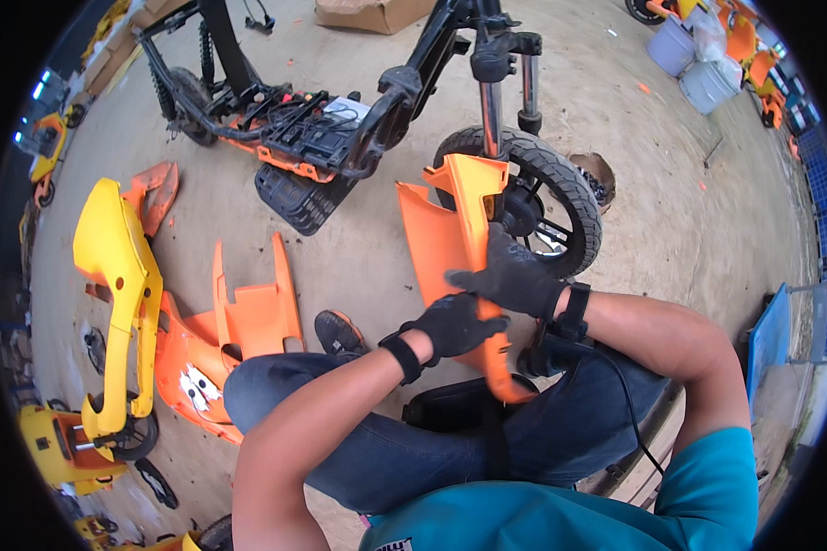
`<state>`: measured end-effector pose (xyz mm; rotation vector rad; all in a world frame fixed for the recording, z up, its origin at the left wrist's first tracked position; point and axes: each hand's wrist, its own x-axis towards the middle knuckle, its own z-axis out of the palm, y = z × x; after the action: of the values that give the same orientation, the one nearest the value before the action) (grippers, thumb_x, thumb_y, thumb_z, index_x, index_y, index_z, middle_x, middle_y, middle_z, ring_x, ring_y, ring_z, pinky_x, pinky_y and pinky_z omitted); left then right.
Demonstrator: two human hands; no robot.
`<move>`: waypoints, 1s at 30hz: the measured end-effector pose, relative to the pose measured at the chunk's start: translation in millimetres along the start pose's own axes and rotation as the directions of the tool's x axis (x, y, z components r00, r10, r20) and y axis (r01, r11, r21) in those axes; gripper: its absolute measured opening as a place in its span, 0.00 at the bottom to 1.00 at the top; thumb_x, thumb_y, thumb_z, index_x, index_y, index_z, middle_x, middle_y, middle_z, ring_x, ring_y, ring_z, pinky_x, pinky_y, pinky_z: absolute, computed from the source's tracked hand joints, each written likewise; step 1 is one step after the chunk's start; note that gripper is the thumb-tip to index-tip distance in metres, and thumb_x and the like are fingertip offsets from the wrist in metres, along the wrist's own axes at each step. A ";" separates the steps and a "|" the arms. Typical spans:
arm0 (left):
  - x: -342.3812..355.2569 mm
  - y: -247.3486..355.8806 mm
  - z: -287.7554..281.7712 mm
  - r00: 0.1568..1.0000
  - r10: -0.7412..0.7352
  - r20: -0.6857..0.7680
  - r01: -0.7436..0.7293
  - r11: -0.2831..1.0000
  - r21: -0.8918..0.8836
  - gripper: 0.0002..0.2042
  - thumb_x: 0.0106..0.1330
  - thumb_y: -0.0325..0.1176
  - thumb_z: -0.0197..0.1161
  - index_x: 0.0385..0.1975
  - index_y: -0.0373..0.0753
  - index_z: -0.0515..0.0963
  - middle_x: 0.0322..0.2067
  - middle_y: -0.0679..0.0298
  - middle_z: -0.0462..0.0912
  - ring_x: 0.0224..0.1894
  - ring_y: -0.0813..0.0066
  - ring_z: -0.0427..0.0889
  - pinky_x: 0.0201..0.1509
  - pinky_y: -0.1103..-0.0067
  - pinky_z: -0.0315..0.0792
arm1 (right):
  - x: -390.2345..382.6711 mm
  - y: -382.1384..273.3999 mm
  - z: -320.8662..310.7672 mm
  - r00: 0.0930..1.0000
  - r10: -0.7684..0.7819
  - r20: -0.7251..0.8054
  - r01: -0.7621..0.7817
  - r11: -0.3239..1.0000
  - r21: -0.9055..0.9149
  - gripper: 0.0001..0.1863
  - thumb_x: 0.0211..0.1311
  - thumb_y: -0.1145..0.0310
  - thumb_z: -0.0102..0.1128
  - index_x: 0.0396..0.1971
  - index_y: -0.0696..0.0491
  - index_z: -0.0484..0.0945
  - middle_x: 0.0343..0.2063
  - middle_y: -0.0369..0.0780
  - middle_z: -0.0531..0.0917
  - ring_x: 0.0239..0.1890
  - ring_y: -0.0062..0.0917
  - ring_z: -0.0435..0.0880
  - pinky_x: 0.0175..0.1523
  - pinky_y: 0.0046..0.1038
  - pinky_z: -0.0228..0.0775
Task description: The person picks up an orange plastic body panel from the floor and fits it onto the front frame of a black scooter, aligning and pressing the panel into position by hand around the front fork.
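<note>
I sit with a long orange plastic panel [430,230] held upright between my knees. My left hand [455,326], in a black glove, grips its lower edge. My right hand [513,275], also gloved, is closed on the panel just above, its fingers reaching across toward my left hand. Behind the panel stands the front wheel [574,211] of a black scooter frame [345,138], with a silver fork tube above it.
To my left lie orange body panels [266,308], a yellow panel [115,239] and yellow scooter parts [60,445]. A cardboard box [372,11] is at the top, white buckets [708,87] at upper right, and a blue sheet [767,340] at far right.
</note>
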<state>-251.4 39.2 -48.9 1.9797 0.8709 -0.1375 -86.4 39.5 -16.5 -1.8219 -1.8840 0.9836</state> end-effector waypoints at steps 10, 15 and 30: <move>-14.4 -27.8 -74.4 0.916 -0.163 0.368 0.032 0.941 0.337 0.32 0.56 0.61 0.62 0.39 0.32 0.83 0.42 0.46 0.85 0.48 0.51 0.83 0.53 0.65 0.75 | -12.0 24.5 -8.7 1.000 -0.021 0.016 0.021 1.000 -0.019 0.23 0.54 0.59 0.63 0.41 0.63 0.71 0.33 0.56 0.80 0.40 0.50 0.80 0.45 0.44 0.72; -85.3 -63.1 -136.4 0.874 -0.463 0.147 0.365 0.826 0.430 0.35 0.54 0.65 0.63 0.38 0.32 0.84 0.37 0.46 0.86 0.42 0.52 0.85 0.49 0.66 0.75 | -9.5 -10.7 -36.7 0.989 -0.145 0.003 0.140 0.962 0.233 0.23 0.54 0.61 0.62 0.43 0.63 0.73 0.33 0.55 0.79 0.38 0.47 0.79 0.44 0.42 0.72; -131.0 -30.2 -170.2 0.916 -0.285 -0.282 0.027 0.745 -0.667 0.34 0.56 0.27 0.73 0.65 0.37 0.68 0.51 0.68 0.78 0.49 0.83 0.76 0.48 0.81 0.73 | 27.9 -16.6 -99.5 0.978 -0.192 -0.076 0.201 0.799 0.567 0.24 0.54 0.72 0.60 0.53 0.60 0.73 0.40 0.39 0.81 0.41 0.20 0.79 0.49 0.25 0.73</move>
<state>-408.6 115.7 79.4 1.2705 1.1427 0.4166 -35.3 91.5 58.5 -1.2455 -1.4972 1.2803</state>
